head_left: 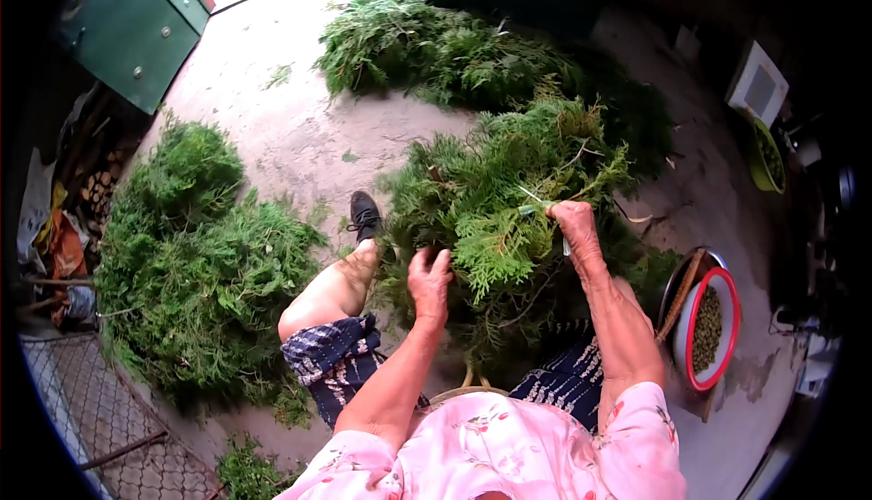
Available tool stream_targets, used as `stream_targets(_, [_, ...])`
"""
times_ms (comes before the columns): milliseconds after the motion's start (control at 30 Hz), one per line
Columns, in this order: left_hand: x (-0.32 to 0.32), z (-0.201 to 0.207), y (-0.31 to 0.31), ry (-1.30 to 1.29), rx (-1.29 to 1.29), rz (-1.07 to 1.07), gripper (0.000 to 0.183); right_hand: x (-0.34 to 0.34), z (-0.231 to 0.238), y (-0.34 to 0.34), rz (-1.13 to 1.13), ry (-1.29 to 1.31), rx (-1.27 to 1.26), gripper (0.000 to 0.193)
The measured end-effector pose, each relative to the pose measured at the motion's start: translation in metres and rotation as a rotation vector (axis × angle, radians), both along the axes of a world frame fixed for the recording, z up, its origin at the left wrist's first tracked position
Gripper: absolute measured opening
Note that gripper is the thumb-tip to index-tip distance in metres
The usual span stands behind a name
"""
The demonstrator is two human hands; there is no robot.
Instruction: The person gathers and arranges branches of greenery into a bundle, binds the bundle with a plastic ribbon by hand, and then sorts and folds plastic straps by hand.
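Note:
A large pile of cut evergreen branches (500, 155) with flat, fern-like leaves lies in front of me between my legs. My right hand (576, 227) is closed around a small pointed tool (530, 208) with green on it and a thin pale tip. Its exact kind is hard to make out. The tool is over the pile, beside a bright yellow-green spray (495, 250). To the left, my left hand (430, 284) hovers at the near edge of the foliage, thumb and fingers apart, with nothing visible in it.
More greenery forms a heap (200, 282) on the left and another pile (436, 41) at the far side. A red-rimmed basin (698, 376) holding small greenish pieces stands at right, near a green bowl (765, 159). Wire mesh (109, 409) lies lower left; a green door (136, 32) is far left.

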State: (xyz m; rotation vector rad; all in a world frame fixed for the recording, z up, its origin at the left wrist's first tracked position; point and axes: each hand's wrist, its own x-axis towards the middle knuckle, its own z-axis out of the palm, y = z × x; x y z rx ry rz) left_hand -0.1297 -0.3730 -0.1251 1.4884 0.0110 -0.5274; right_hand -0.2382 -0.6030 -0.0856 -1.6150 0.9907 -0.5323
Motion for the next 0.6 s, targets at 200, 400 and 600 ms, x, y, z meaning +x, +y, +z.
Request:
stream_targets(200, [-0.035, -0.051, 0.050, 0.416, 0.283, 0.345, 0.070, -0.007, -0.003, 0.031, 0.044, -0.102, -0.035, 0.027])
stream_targets(400, [-0.082, -0.147, 0.110, 0.833, -0.180, -0.117, 0.050, -0.003, -0.018, 0.093, 0.168, -0.039, -0.053, 0.022])
stream_targets(600, [-0.079, -0.120, 0.098, 0.957, -0.161, -0.064, 0.043, -0.013, -0.015, 0.102, 0.180, 0.294, -0.143, 0.022])
